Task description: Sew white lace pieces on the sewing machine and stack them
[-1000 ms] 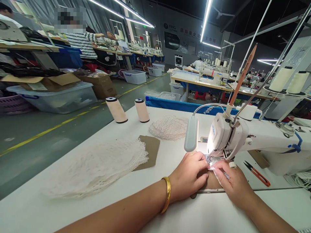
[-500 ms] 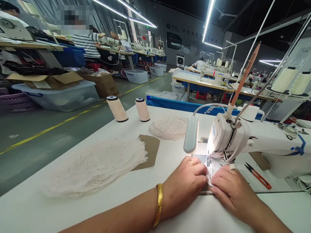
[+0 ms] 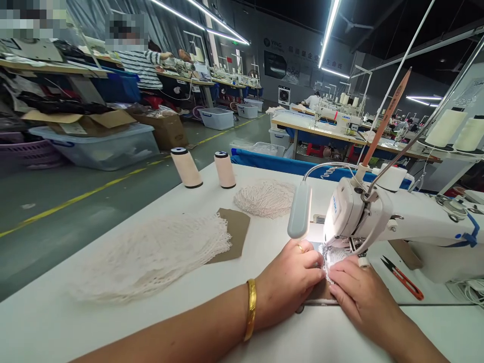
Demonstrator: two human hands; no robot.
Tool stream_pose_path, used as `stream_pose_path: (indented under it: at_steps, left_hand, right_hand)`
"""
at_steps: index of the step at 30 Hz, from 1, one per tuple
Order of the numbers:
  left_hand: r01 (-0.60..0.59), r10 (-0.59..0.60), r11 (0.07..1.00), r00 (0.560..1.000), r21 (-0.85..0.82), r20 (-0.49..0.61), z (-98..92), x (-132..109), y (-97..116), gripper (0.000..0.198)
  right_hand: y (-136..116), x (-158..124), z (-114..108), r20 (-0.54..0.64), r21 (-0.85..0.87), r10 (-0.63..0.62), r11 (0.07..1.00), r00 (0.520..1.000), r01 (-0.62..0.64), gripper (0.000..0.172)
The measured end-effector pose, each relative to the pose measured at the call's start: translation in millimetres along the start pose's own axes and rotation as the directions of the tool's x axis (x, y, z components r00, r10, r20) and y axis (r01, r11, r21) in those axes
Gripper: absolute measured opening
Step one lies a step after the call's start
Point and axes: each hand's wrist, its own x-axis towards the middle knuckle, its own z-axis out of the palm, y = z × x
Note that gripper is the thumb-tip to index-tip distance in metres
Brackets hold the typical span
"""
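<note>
My left hand (image 3: 291,282), with a gold bangle on the wrist and a ring, pinches a small white lace piece (image 3: 333,256) under the needle of the white sewing machine (image 3: 378,217). My right hand (image 3: 359,295) presses its fingers on the same lace piece from the right. The two hands almost touch. Most of the lace lies hidden under my fingers and the machine head. A grey lamp (image 3: 299,217) on a bent neck hangs just above my left hand.
A big pile of white lace pieces (image 3: 151,254) lies on brown card (image 3: 236,232) to the left, a smaller pile (image 3: 264,197) behind it. Two thread cones (image 3: 186,167) stand at the table's far edge. Red-handled snips (image 3: 403,277) lie right of the machine. Other people work at benches beyond.
Both hands have slid the lace piece slightly forward under the needle. The view has shifted a little; the piles and cones have not moved.
</note>
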Motion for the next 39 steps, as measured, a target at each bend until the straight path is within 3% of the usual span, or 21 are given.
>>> stream_pose_path:
  at_steps: [9,22,24,28,33,37,39]
  left_hand:
    - [0.025,-0.027,0.999,0.998,0.021,0.059,0.8,-2,4,0.020]
    - [0.054,-0.058,0.995,0.997,0.082,0.045,3.0,8,-8,0.025]
    - [0.109,-0.111,0.993,0.991,0.037,0.068,0.8,10,-10,0.022]
    - [0.327,-0.323,0.944,0.943,-0.045,0.080,2.5,23,-23,0.018]
    - [0.294,-0.288,0.956,0.944,-0.016,0.160,10.7,40,-43,0.026]
    - [0.286,-0.293,0.956,0.942,0.068,0.161,-5.8,31,-27,0.002]
    - [0.302,-0.329,0.935,0.934,0.187,0.139,-18.2,21,-9,0.014]
  right_hand:
    - [4,0,2,-0.040,-0.018,-0.019,1.000,0.999,0.018,0.019]
    - [15,2,13,-0.090,-0.094,0.076,0.992,0.993,-0.084,0.027]
    - [16,1,15,-0.113,-0.101,0.078,0.991,0.991,-0.090,0.029]
    - [19,0,18,-0.145,-0.099,0.045,0.993,0.988,-0.060,0.031]
    - [20,-2,15,-0.168,-0.097,0.031,0.994,0.985,-0.048,0.031]
    - [16,-3,10,-0.177,-0.142,-0.032,0.990,0.984,0.007,0.031]
    - [11,-2,9,-0.183,-0.148,-0.064,0.988,0.981,0.037,0.030]
